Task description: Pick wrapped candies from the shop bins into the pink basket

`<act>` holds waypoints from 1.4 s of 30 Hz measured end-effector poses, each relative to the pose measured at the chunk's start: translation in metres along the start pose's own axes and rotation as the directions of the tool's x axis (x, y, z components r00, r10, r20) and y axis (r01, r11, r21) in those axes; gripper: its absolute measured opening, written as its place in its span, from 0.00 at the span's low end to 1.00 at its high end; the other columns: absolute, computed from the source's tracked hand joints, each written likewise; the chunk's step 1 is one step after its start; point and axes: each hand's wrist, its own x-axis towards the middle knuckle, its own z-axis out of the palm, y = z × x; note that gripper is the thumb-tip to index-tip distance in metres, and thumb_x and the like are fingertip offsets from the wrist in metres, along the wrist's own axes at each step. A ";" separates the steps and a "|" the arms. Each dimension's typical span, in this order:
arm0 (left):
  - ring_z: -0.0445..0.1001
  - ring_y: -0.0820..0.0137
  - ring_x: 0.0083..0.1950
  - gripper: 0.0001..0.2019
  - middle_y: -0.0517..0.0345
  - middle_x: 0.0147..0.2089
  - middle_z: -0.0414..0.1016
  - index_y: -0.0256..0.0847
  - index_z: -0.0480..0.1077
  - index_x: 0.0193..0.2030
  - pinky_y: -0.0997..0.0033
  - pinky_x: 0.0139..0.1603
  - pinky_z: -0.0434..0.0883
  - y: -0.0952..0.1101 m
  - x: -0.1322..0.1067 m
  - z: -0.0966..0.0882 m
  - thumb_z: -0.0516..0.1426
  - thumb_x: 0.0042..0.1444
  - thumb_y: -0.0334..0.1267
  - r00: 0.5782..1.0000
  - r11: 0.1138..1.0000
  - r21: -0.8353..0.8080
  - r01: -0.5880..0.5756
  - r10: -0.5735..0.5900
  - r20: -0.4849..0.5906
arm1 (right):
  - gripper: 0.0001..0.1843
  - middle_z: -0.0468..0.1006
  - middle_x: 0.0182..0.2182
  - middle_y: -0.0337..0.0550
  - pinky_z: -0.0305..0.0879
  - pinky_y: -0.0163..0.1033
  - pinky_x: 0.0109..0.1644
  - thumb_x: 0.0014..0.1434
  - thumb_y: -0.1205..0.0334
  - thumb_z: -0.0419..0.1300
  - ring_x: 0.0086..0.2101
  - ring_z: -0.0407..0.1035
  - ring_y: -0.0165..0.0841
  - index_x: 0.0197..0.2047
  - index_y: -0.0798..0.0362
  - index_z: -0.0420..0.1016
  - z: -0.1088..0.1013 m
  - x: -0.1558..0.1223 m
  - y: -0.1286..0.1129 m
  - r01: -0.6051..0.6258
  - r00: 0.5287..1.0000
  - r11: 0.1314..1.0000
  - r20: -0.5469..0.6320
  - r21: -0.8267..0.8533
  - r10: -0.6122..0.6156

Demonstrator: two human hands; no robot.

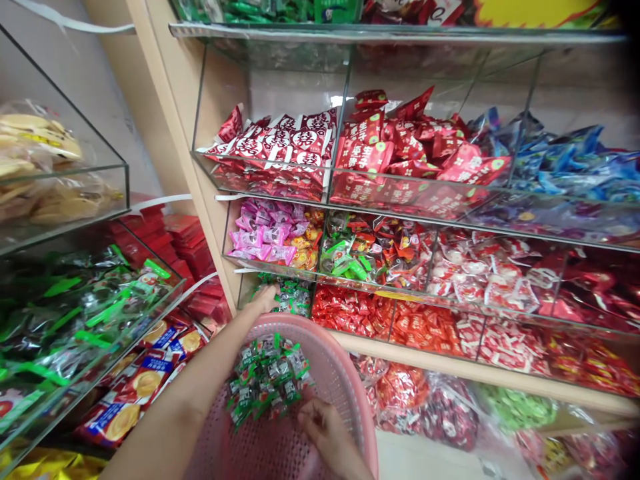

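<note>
A pink plastic basket (367, 413) with a perforated wall stands below the shelves. Inside it lies a pile of small candies in clear and green wrappers (270, 373). My left hand (267, 300) reaches past the basket's far rim into the lowest left shelf compartment, at similar green-wrapped candies (295, 297). Its fingers are small and partly hidden, so their grip is unclear. Over the basket's inside, just right of the pile, is my right hand (323, 427). The fingers there are curled together, and whatever they may hold cannot be made out.
Clear-walled shelf bins hold red packets (370, 153), blue packets (565, 160), purple candies (267, 230) and red candies (350, 310). Bagged candies (450, 407) lie under the bottom shelf. At left, another rack holds green packets (90, 307) and blue-red biscuit packs (145, 380).
</note>
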 end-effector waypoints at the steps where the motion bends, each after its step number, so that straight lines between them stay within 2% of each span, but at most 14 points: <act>1: 0.71 0.67 0.45 0.14 0.55 0.42 0.74 0.39 0.69 0.41 0.68 0.45 0.65 -0.001 0.001 0.001 0.62 0.45 0.34 1.000 1.000 0.007 -0.004 0.004 0.013 | 0.15 0.63 0.19 0.36 0.50 0.34 0.27 0.54 0.51 0.55 0.23 0.56 0.28 0.26 0.55 0.65 0.000 0.000 0.000 -0.001 1.000 1.000 0.003 0.005 0.001; 5: 0.71 0.69 0.39 0.12 0.56 0.39 0.73 0.36 0.68 0.40 0.65 0.42 0.67 -0.004 0.004 0.005 0.59 0.51 0.40 0.999 1.000 -0.009 -0.008 0.008 0.038 | 0.17 0.62 0.19 0.35 0.50 0.34 0.27 0.55 0.49 0.55 0.22 0.56 0.27 0.25 0.54 0.64 0.001 -0.001 0.000 0.010 1.000 0.999 0.016 0.038 -0.010; 9: 0.70 0.71 0.39 0.10 0.57 0.39 0.72 0.37 0.68 0.39 0.66 0.42 0.66 -0.008 0.005 0.007 0.59 0.51 0.39 1.000 0.996 -0.087 -0.002 0.003 0.012 | 0.18 0.65 0.20 0.37 0.51 0.34 0.27 0.54 0.47 0.55 0.23 0.59 0.29 0.25 0.54 0.66 0.000 0.000 -0.005 0.010 1.000 1.000 0.007 0.003 -0.010; 13: 0.69 0.72 0.36 0.12 0.61 0.34 0.71 0.37 0.68 0.35 0.71 0.38 0.65 -0.009 0.004 0.005 0.63 0.42 0.33 0.999 0.973 -0.230 0.012 -0.021 -0.040 | 0.18 0.67 0.21 0.39 0.53 0.35 0.29 0.55 0.47 0.54 0.24 0.60 0.30 0.26 0.55 0.67 -0.004 0.007 -0.021 0.048 0.999 0.998 0.012 -0.031 -0.048; 17: 0.69 0.73 0.33 0.15 0.66 0.28 0.67 0.39 0.66 0.30 0.75 0.35 0.65 -0.006 -0.004 0.000 0.64 0.33 0.28 0.992 0.901 -0.433 0.027 -0.076 -0.098 | 0.19 0.68 0.22 0.39 0.55 0.36 0.30 0.55 0.46 0.54 0.25 0.62 0.31 0.27 0.55 0.67 -0.009 0.019 -0.042 0.082 0.996 0.996 0.022 -0.018 -0.081; 22: 0.72 0.73 0.33 0.12 0.64 0.27 0.68 0.38 0.64 0.32 0.73 0.36 0.70 -0.001 -0.035 -0.010 0.62 0.43 0.36 0.982 0.691 -0.720 0.058 -0.168 -0.082 | 0.21 0.70 0.21 0.40 0.58 0.36 0.30 0.55 0.44 0.55 0.24 0.63 0.31 0.28 0.55 0.68 -0.012 0.037 -0.055 0.123 0.992 0.992 0.030 0.026 -0.124; 25: 0.75 0.72 0.38 0.10 0.56 0.33 0.73 0.38 0.64 0.35 0.69 0.42 0.73 0.003 -0.071 -0.019 0.57 0.52 0.42 0.984 0.523 -0.849 0.080 -0.176 -0.016 | 0.21 0.71 0.23 0.40 0.60 0.36 0.29 0.52 0.42 0.57 0.24 0.66 0.31 0.31 0.55 0.69 -0.009 0.050 -0.062 0.114 0.993 0.986 0.000 0.123 -0.114; 27: 0.76 0.69 0.41 0.12 0.51 0.36 0.74 0.37 0.65 0.36 0.67 0.45 0.74 0.008 -0.099 -0.024 0.55 0.54 0.44 0.985 0.433 -0.896 0.103 -0.171 0.031 | 0.22 0.73 0.26 0.41 0.63 0.36 0.29 0.50 0.42 0.58 0.26 0.68 0.33 0.35 0.54 0.69 -0.006 0.056 -0.071 0.120 0.992 0.975 -0.069 0.185 -0.109; 29: 0.76 0.66 0.41 0.14 0.49 0.34 0.74 0.35 0.66 0.39 0.64 0.46 0.74 0.017 -0.127 -0.027 0.54 0.55 0.46 0.981 0.343 -0.927 0.154 -0.167 0.101 | 0.23 0.76 0.34 0.45 0.66 0.38 0.34 0.49 0.44 0.60 0.32 0.70 0.34 0.42 0.52 0.69 -0.001 0.060 -0.083 0.161 0.979 0.961 -0.157 0.223 -0.127; 31: 0.76 0.67 0.42 0.16 0.50 0.35 0.75 0.36 0.67 0.43 0.64 0.49 0.73 0.028 -0.151 -0.028 0.54 0.54 0.46 0.961 0.150 -0.952 0.266 -0.116 0.250 | 0.26 0.75 0.42 0.47 0.68 0.38 0.38 0.49 0.45 0.61 0.37 0.70 0.35 0.48 0.51 0.68 0.004 0.061 -0.094 0.210 0.965 0.948 -0.207 0.241 -0.161; 33: 0.76 0.68 0.40 0.15 0.52 0.35 0.75 0.37 0.68 0.43 0.66 0.48 0.73 0.039 -0.171 -0.026 0.53 0.54 0.45 0.943 0.083 -0.941 0.327 -0.094 0.319 | 0.26 0.76 0.41 0.47 0.68 0.38 0.38 0.50 0.45 0.61 0.36 0.71 0.35 0.48 0.52 0.69 0.009 0.059 -0.103 0.230 0.963 0.939 -0.202 0.255 -0.181; 36: 0.76 0.69 0.34 0.14 0.54 0.31 0.75 0.39 0.67 0.37 0.69 0.39 0.74 0.052 -0.192 -0.020 0.53 0.53 0.49 0.941 0.114 -0.940 0.322 -0.145 0.305 | 0.22 0.76 0.31 0.43 0.66 0.37 0.35 0.53 0.45 0.58 0.31 0.70 0.33 0.40 0.55 0.73 0.013 0.055 -0.106 0.224 0.968 0.941 -0.172 0.254 -0.184; 39: 0.76 0.67 0.29 0.14 0.59 0.27 0.72 0.41 0.64 0.31 0.72 0.27 0.72 0.058 -0.205 -0.012 0.56 0.50 0.51 0.951 0.197 -0.952 0.234 -0.250 0.182 | 0.20 0.73 0.25 0.40 0.63 0.35 0.33 0.55 0.46 0.56 0.28 0.67 0.32 0.34 0.56 0.74 0.012 0.052 -0.102 0.210 0.967 0.956 -0.186 0.206 -0.173; 42: 0.77 0.67 0.29 0.15 0.59 0.26 0.73 0.41 0.64 0.30 0.73 0.25 0.71 0.060 -0.216 -0.005 0.58 0.48 0.52 0.960 0.294 -0.941 0.168 -0.264 0.088 | 0.20 0.69 0.21 0.38 0.58 0.34 0.29 0.56 0.46 0.55 0.25 0.62 0.29 0.28 0.56 0.72 0.010 0.049 -0.097 0.196 0.967 0.968 -0.191 0.154 -0.166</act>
